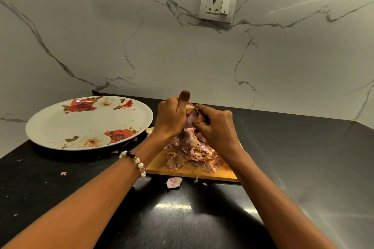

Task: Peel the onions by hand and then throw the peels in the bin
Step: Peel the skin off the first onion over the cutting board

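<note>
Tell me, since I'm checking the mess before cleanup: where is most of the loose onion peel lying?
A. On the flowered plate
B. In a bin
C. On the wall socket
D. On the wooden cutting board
D: the pile of peels sits heaped on the wooden cutting board, below the hands; the flowered plate holds almost none, and no bin is in view.

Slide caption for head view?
Both hands peel an onion above the peel pile on a board.
</note>
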